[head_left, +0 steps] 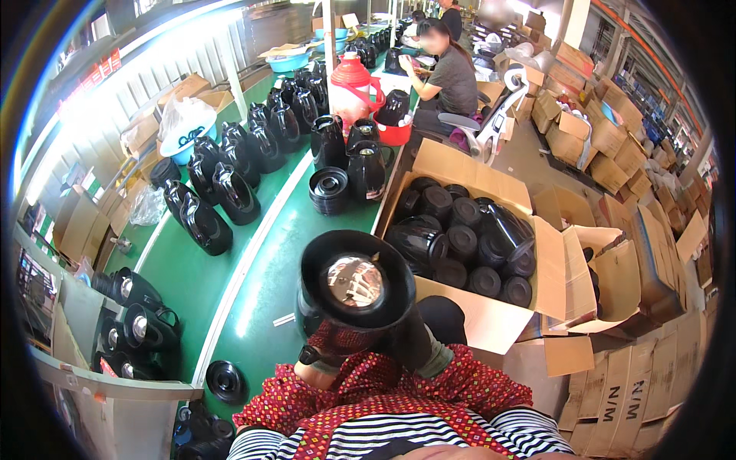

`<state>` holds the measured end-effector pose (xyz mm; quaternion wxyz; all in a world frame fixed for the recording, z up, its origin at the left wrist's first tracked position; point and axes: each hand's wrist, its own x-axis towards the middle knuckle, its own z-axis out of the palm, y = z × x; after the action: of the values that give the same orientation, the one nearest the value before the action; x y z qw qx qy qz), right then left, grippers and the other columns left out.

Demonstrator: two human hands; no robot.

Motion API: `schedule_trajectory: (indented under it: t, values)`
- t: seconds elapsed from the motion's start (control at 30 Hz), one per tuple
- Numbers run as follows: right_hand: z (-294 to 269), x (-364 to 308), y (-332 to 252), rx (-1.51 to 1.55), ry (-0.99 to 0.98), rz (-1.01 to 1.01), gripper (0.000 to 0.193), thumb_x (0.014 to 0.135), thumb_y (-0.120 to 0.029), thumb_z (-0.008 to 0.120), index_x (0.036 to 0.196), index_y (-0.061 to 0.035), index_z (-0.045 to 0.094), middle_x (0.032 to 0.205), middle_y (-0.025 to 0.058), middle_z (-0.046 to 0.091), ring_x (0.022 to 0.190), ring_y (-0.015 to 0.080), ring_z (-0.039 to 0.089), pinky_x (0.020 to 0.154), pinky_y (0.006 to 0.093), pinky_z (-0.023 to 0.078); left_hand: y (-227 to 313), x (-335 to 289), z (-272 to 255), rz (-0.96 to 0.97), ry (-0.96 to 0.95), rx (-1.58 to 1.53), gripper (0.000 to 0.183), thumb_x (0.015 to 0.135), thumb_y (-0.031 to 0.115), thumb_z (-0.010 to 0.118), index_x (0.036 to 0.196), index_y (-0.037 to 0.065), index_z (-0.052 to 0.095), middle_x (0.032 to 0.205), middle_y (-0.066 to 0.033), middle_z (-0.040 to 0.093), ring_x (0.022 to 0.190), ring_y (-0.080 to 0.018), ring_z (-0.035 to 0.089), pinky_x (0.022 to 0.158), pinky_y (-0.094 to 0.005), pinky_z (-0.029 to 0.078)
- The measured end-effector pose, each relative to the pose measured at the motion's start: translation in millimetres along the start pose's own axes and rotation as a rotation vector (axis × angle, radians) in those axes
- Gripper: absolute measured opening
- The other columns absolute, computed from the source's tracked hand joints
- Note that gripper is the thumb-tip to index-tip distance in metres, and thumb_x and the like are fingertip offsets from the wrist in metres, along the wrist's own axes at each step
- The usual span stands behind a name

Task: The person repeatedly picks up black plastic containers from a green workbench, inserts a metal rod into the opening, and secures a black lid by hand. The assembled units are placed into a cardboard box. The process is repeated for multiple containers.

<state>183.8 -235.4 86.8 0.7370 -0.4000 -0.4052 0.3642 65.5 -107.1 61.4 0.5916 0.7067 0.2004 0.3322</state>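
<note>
Close in front of my chest is a black thermos jug body, its wide round opening facing up. A shiny silver disc shows deep inside it. My left hand is closed on the jug from the lower left; most of its fingers are hidden. From the lower right, my dark-gloved right hand grips the jug's side, its fingertips out of sight. Beyond the jug, a stack of black round parts stands on the green bench beside upright black jugs.
Rows of black jugs line the green bench. A black round lid lies near its front edge. At right, an open carton holds several black jugs. A red-topped flask stands farther back, near a seated person.
</note>
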Motion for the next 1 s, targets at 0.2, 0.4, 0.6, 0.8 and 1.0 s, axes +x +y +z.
schedule_trajectory:
  t: [0.2,0.4,0.6,0.8,1.0]
  values:
    - [-74.5,-20.8,-4.2,0.529,0.25,0.375,0.067,0.111,-0.055,0.043,0.16,-0.0089,0.044,0.156,0.0089,0.054,0.137,0.0238,0.055,0.117,0.0416,0.045,24.1,-7.4,-8.0,0.027,-0.102,-0.062,0.056,0.092,0.019,0.073,0.145,0.006,0.059,0.125,-0.0164,0.071,0.116,-0.0292,0.064,0.107,-0.042,0.046]
    - [-41.1,-8.4,-81.3,-0.154,0.022,0.08,0.08,0.108,-0.051,0.054,0.164,0.0009,0.032,0.166,0.0191,0.04,0.153,0.0298,0.038,0.126,0.0414,0.028,45.4,-34.5,-24.2,0.221,-0.136,0.237,0.057,0.088,0.02,0.078,0.14,0.004,0.061,0.124,-0.0167,0.072,0.113,-0.029,0.067,0.104,-0.0413,0.049]
    - [-36.2,2.1,-73.5,-0.682,-0.193,-0.117,0.091,0.097,-0.058,0.067,0.16,0.0009,0.042,0.161,0.0258,0.041,0.151,0.0404,0.037,0.124,0.0495,0.029,51.4,-44.0,-34.3,0.363,-0.098,0.424,0.058,0.084,0.021,0.082,0.135,0.001,0.064,0.122,-0.0169,0.073,0.11,-0.0288,0.069,0.101,-0.0407,0.052]
    - [-41.1,-2.3,-60.0,-0.548,-0.211,-0.092,0.094,0.096,-0.061,0.066,0.16,0.0013,0.041,0.164,0.0274,0.036,0.151,0.0428,0.036,0.124,0.0521,0.028,47.4,-37.9,-35.2,0.43,-0.088,0.463,0.059,0.08,0.022,0.087,0.131,-0.001,0.067,0.12,-0.0171,0.074,0.106,-0.0286,0.071,0.098,-0.04,0.054]
    - [-55.2,1.7,-50.7,-0.519,-0.257,-0.197,0.093,0.097,-0.06,0.066,0.162,0.0012,0.037,0.165,0.0265,0.034,0.153,0.0407,0.035,0.125,0.0494,0.027,30.1,-32.6,-40.9,0.414,-0.052,0.396,0.06,0.076,0.022,0.091,0.126,-0.003,0.069,0.119,-0.0174,0.075,0.103,-0.0284,0.074,0.096,-0.0394,0.057]
